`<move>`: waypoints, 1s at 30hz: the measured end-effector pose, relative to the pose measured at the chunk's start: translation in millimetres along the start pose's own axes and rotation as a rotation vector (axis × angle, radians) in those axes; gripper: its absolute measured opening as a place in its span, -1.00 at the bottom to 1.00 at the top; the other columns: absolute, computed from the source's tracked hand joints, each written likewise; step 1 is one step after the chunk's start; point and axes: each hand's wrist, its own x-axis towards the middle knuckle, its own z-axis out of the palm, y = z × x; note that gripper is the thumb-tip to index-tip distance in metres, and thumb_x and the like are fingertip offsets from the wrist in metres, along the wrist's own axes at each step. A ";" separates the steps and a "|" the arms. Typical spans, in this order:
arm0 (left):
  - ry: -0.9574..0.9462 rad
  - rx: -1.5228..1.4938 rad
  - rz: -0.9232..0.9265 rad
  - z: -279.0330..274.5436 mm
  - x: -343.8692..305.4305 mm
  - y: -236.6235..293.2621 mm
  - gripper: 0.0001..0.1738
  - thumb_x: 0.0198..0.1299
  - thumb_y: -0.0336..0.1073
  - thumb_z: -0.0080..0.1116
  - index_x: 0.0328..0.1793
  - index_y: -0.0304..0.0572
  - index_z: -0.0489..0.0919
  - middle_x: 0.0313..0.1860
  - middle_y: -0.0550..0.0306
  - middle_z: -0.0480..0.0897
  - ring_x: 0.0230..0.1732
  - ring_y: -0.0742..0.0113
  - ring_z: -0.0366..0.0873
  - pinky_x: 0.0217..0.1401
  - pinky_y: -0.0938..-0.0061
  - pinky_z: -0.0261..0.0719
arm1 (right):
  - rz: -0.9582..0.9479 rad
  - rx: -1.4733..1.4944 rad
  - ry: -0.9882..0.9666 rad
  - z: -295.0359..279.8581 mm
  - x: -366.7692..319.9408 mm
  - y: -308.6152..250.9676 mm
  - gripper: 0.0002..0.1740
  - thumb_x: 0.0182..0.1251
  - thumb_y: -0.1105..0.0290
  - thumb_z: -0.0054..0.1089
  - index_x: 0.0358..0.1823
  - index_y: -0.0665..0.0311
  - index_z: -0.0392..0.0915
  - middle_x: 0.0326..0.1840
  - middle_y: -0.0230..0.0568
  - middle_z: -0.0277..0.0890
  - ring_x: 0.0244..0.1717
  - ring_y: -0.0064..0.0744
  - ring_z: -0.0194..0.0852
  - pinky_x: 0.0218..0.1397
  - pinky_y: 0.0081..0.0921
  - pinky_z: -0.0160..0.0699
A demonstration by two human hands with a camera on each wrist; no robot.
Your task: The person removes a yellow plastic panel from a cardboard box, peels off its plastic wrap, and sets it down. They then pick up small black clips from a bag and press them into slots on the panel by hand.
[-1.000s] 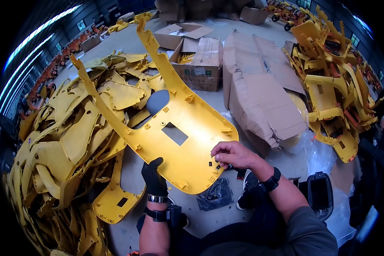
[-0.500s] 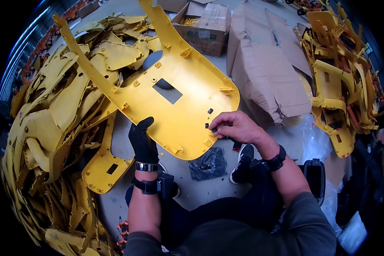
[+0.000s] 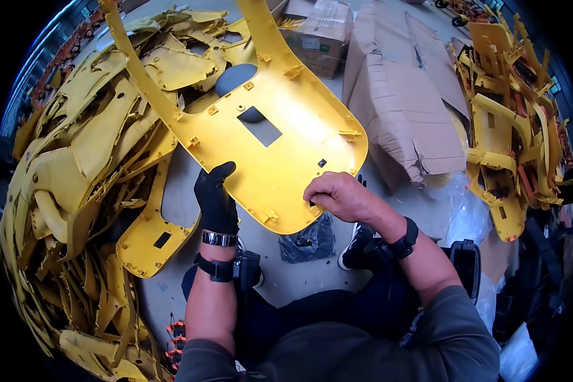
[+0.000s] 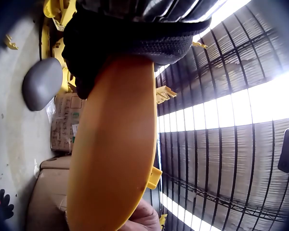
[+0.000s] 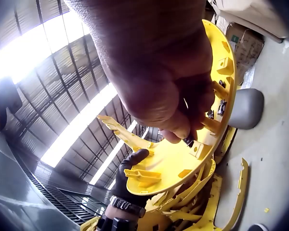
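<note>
A yellow plastic panel [image 3: 267, 181] with two long arms and a rectangular cutout is held up, its ribbed inner face showing. My black-gloved left hand [image 3: 215, 198] grips its left edge, thumb on the inner face. In the left wrist view the glove [image 4: 130, 43] wraps over the rim. My bare right hand [image 3: 342, 197] is at the lower right of the panel. Its thumb and fingers pinch a small black clip [image 5: 189, 142] close to a yellow mounting tab [image 5: 200, 150]. Another black clip [image 3: 322, 163] sits on the panel just above that hand.
A big heap of yellow panels [image 3: 76, 172] lies to the left, and more yellow parts [image 3: 496, 127] are stacked at right. Cardboard [image 3: 401, 108] and a box [image 3: 318, 38] stand ahead. A black plastic bag [image 3: 307, 243] lies on the floor between the feet, with clear plastic [image 3: 470, 219] at right.
The head view has tipped downward since the first frame. My right hand has come in closer to the panel's lower edge with the clip, while my left hand keeps its grip.
</note>
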 end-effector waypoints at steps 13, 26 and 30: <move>0.063 0.004 -0.049 -1.4 2.7 -1.3 -0.76 0.15 -0.51 0.13 -0.04 -0.40 0.60 -0.13 0.00 0.69 -0.16 0.19 0.69 -0.02 0.38 0.68 | -0.057 -0.066 -0.086 -3.3 0.4 4.2 -0.80 0.23 0.51 0.22 -0.11 0.28 0.66 -0.19 -0.07 0.64 -0.09 -0.03 0.62 0.05 -0.25 0.58; 0.016 -0.046 -0.067 11.9 -2.5 11.3 -0.61 0.08 -0.44 0.17 0.07 -0.40 0.54 -0.07 0.00 0.65 -0.09 0.18 0.65 0.04 0.37 0.64 | -0.014 0.057 -0.080 -15.6 -2.3 0.4 -0.84 0.30 0.43 0.19 -0.16 0.33 0.63 -0.19 -0.08 0.65 -0.10 -0.11 0.64 -0.02 -0.33 0.59; 0.015 -0.098 -0.082 7.8 3.4 6.1 -0.60 0.07 -0.46 0.18 0.08 -0.39 0.54 -0.07 0.00 0.66 -0.08 0.17 0.65 0.06 0.37 0.65 | 0.055 0.002 -0.124 -17.8 -3.1 -6.9 -0.85 0.30 0.43 0.23 -0.16 0.32 0.63 -0.24 -0.10 0.65 -0.15 -0.17 0.66 -0.05 -0.36 0.60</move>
